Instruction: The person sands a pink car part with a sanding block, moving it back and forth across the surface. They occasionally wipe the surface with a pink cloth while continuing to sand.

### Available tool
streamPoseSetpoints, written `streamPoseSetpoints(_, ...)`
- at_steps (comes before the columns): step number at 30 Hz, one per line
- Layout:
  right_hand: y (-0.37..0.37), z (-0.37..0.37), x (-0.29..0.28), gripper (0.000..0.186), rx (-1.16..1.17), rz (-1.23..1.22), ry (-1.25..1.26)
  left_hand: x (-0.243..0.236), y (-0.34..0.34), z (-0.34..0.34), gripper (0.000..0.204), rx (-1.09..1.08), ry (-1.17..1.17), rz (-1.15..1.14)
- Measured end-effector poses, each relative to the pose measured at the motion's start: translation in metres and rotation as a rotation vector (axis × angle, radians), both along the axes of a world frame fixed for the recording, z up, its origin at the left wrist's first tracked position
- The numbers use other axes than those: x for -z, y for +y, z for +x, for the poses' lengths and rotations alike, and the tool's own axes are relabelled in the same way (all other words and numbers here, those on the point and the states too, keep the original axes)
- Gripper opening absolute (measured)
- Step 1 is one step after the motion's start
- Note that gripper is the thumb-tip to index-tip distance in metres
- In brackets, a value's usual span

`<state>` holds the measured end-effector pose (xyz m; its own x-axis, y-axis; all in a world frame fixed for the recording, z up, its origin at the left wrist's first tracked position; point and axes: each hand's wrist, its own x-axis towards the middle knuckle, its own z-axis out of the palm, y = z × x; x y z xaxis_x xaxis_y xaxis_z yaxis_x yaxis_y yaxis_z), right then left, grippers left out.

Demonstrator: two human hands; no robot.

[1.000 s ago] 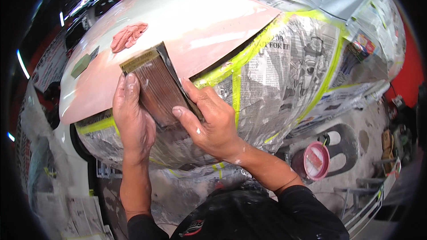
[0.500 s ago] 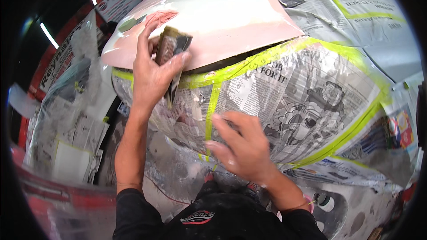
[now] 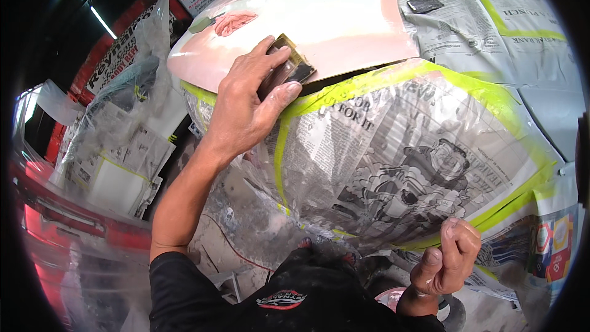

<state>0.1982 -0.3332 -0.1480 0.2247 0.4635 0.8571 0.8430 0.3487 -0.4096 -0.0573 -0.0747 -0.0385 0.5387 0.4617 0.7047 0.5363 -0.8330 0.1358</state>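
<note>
My left hand (image 3: 246,101) is closed round a dark sanding block (image 3: 292,67) with a yellowish-brown edge. The block lies at the near edge of a white and pale-pink car panel (image 3: 332,9), just above the yellow-green masking tape. Lower right, my right hand (image 3: 447,258) is loosely curled, raised in front of the papered surface, and nothing shows in its fingers. A crumpled pink cloth (image 3: 235,23) rests on the panel, beside a small green pad (image 3: 201,24).
Newspaper (image 3: 418,160) under clear film, edged with tape, covers the car below the panel. A dark flat pad (image 3: 424,4) lies on papered bodywork at the upper right. Left stand a plastic-draped, papered part (image 3: 117,154) and a red car part (image 3: 67,227).
My left hand has moved right with the sanding block, from held up to lying at the panel edge. My right hand has swung right and down, and its fingers have curled. The view has shifted.
</note>
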Motion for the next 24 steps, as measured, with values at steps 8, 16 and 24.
streamPoseSetpoints(8,0.006,0.003,0.005,0.032,-0.115,0.049,0.045,-0.059,0.045,0.064,0.057,-0.196,0.194,-0.368)
streamPoseSetpoints(16,0.002,0.016,0.009,0.032,-0.115,0.091,0.093,-0.045,0.013,0.064,0.057,-0.013,0.204,-0.109)
streamPoseSetpoints(24,-0.003,0.016,0.015,0.033,-0.141,0.128,0.142,-0.057,0.002,0.091,0.061,-0.033,0.275,-0.151)
